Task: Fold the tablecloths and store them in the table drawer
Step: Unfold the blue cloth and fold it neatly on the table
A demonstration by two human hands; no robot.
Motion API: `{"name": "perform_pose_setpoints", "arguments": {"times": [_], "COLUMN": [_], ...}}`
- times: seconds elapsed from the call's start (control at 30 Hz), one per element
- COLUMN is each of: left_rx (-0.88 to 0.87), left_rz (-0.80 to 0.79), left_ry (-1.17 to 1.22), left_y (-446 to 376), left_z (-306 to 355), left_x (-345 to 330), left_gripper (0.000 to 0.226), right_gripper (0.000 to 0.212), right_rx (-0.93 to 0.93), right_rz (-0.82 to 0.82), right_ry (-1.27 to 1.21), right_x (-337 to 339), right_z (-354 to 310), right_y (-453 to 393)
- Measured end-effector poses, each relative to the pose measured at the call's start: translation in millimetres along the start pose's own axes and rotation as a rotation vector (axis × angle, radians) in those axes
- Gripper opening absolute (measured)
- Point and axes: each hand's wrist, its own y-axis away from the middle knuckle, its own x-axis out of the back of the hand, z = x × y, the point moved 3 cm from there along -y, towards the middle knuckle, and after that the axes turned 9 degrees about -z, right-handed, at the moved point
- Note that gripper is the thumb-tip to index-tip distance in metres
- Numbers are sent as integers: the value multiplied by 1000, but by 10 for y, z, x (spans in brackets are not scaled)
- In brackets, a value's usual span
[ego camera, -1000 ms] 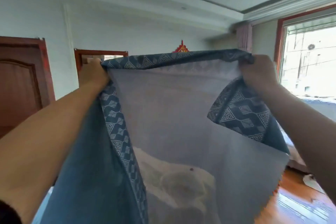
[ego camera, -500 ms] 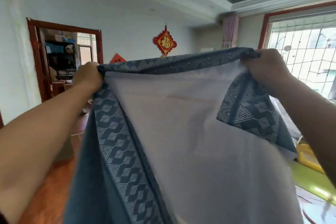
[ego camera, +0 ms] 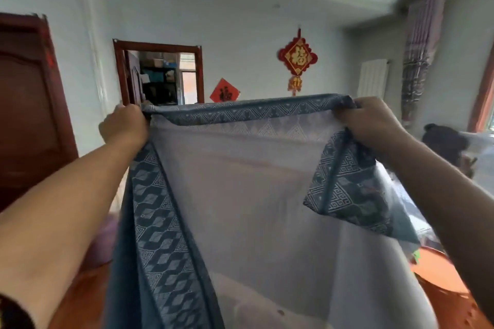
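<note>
Two hands are holding one tablecloth (ego camera: 240, 195) up in the air in the head view, arms stretched forward. The left hand (ego camera: 124, 128), at about 10 o'clock in the frame, is gripping the top left corner, its grip clamped on bunched cloth with the fingers curled round it. The right hand (ego camera: 371, 125), at about 2 o'clock, is pinching the top right corner, its grip likewise closed on the fabric. Between them the top edge is running taut and nearly level. The tablecloth is hanging down from that edge and filling the middle and the 6 o'clock part of the view; its pale reverse side is facing the camera, and its blue patterned border is folding over along the top, down the left side and in a triangular flap below the right hand. Behind it, a red knot ornament (ego camera: 298, 57) is hanging on the white wall at 12 o'clock, a red paper square (ego camera: 224, 90) is sitting lower to its left, and an open doorway (ego camera: 160, 75) is showing at 11 o'clock.
</note>
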Motion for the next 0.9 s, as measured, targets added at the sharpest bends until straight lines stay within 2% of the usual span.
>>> {"name": "perform_pose_setpoints", "arguments": {"times": [0.07,0.13,0.2,0.27,0.33,0.4,0.5,0.6,0.77,0.9], "left_rx": [59,188,371,597,715,677,685,628,586,522], "left_rz": [22,-56,-229,-362,-321,-223,-112,-42,-69,-173], "left_ry": [-85,-16,192,506,697,777,1050,1129,1069,1156], "left_y": [22,35,110,261,430,472,321,-72,-1203,-2478], "left_z": [-128,-232,-332,-410,-411,-285,11,385,1051,2505], "left_x": [7,-32,-143,-351,-554,-648,-777,-1003,-2136,-2879], "left_gripper": [32,34,34,30,36,40,35,33,36,45], "right_gripper": [33,32,33,36,39,39,39,37,34,33], "right_rx": [49,96,129,157,130,71,35,-4,-155,-337], "right_rz": [-75,-207,-338,-401,-427,-448,-478,-522,-484,-376], "right_ry": [-30,-63,-52,-16,-36,-99,-177,-206,-225,-326], "right_x": [-98,-182,-312,-461,-617,-737,-787,-852,-1127,-894], "right_z": [92,177,281,431,611,800,1074,1406,2370,3050], "right_y": [-257,-512,-726,-935,-1155,-1389,-1828,-2309,-3023,-3689]}}
